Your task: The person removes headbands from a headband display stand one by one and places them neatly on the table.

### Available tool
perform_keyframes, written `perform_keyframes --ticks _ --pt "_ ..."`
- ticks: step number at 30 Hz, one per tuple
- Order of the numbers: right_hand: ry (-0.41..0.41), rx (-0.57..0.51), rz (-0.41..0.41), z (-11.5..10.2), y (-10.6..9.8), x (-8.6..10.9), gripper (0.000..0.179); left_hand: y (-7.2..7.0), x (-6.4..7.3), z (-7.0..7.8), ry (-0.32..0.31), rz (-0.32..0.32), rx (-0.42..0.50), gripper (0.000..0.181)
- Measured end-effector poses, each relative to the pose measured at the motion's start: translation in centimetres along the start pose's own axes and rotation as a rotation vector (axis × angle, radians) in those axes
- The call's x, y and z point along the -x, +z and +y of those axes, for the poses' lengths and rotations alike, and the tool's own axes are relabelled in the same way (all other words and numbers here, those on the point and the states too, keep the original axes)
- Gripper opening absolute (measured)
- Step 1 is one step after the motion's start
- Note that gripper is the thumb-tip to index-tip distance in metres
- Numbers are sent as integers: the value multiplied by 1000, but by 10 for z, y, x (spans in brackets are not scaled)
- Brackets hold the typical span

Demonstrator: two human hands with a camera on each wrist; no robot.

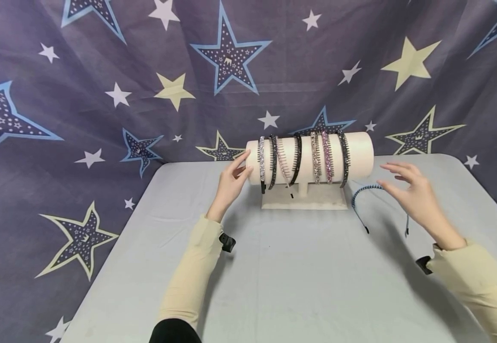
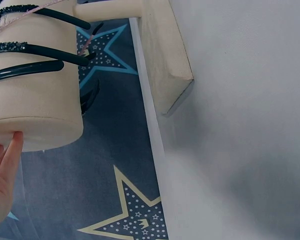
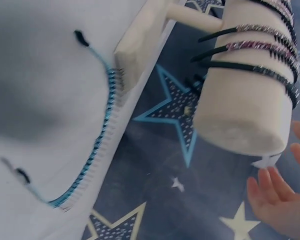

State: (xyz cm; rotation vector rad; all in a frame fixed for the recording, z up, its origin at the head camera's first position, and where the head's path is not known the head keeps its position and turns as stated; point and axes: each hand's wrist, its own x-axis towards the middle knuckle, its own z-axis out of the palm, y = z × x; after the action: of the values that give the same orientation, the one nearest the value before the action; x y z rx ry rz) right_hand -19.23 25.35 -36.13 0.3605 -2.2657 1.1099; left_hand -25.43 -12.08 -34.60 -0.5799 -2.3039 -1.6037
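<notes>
A cream cylindrical headband stand point(image 1: 362, 155) holds several glittery headbands, among them a pink one point(image 1: 327, 157), a silver one point(image 1: 262, 157) and a black one point(image 1: 344, 159). My left hand point(image 1: 230, 183) touches the stand's left end with its fingertips, fingers extended. Off the right end, apart from it, my right hand point(image 1: 415, 195) hovers with fingers spread and nothing held. Below that hand a blue headband point(image 3: 102, 132) lies on the table, partly hidden by the hand in the head view. A thin pale pink headband point(image 1: 282, 157) sits slanted on the cylinder.
The stand's flat base point(image 1: 304, 202) rests toward the back of a table point(image 1: 274, 276) covered in pale cloth. Right behind it hangs a dark curtain point(image 1: 223, 114) printed with stars.
</notes>
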Motion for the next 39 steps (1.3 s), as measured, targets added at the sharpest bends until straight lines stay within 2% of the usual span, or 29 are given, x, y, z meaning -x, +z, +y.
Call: perform_keyframes --ticks 5,9,21,28,34,39 --pt "-99 31 27 -10 11 -3 42 0 1 1 9 4 -7 41" --pt "-132 14 33 -13 21 -5 48 0 1 1 5 5 -6 41" --pt "-130 -4 91 -23 54 -9 44 1 1 3 -9 16 -16 41" --pt "-129 89 135 -25 64 -9 42 2 1 1 -11 17 3 41" --pt "-152 117 181 -25 70 -8 43 2 1 0 -7 16 10 41" --pt "-126 124 198 -24 74 -8 43 1 2 0 -16 16 20 41"
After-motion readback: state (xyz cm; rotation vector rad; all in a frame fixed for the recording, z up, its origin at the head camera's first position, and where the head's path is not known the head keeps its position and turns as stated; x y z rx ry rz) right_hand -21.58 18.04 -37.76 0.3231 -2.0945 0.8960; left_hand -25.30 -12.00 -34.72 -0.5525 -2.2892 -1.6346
